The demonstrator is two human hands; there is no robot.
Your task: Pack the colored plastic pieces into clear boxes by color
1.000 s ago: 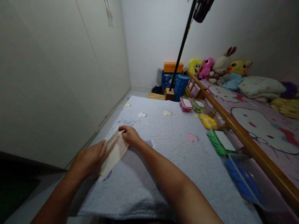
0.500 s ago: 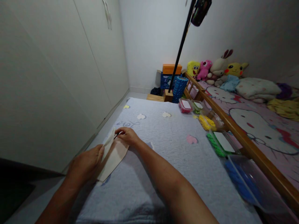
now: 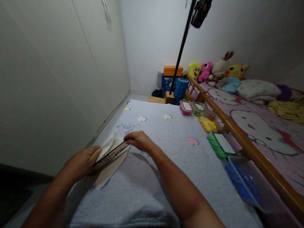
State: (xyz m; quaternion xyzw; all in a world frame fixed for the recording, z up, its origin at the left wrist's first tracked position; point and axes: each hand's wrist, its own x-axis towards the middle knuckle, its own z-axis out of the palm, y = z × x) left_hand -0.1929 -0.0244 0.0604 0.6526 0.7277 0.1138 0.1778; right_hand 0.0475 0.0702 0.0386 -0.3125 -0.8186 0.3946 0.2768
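A thin flat panel with a dark edge and a shiny lower face (image 3: 112, 155) is tilted up between my two hands; its kind I cannot make out. My right hand (image 3: 139, 141) pinches its far corner between thumb and fingers. Near the other end, my left hand (image 3: 82, 161) is closed on the panel, its fingertips also against a soft white sheet (image 3: 110, 141) that rises behind it. Whether that is paper or cloth, I cannot tell. Beneath the panel a pale beige flat sheet (image 3: 114, 167) rests on the quilted cover, partly hidden by the panel.
Along the right edge of the light blue quilted cover (image 3: 163, 152) stand clear boxes with red (image 3: 186, 110), yellow (image 3: 207, 124), green (image 3: 216, 146) and blue (image 3: 241, 180) contents. Beyond is a wooden bed rail (image 3: 223, 118). A black pole (image 3: 181, 47) rises behind; a white cupboard (image 3: 59, 79) borders the left.
My right hand has moved right, drawing the dark-edged panel into view from between the pale sheets. The left hand has shifted slightly left and down. The whole view has shifted a little.
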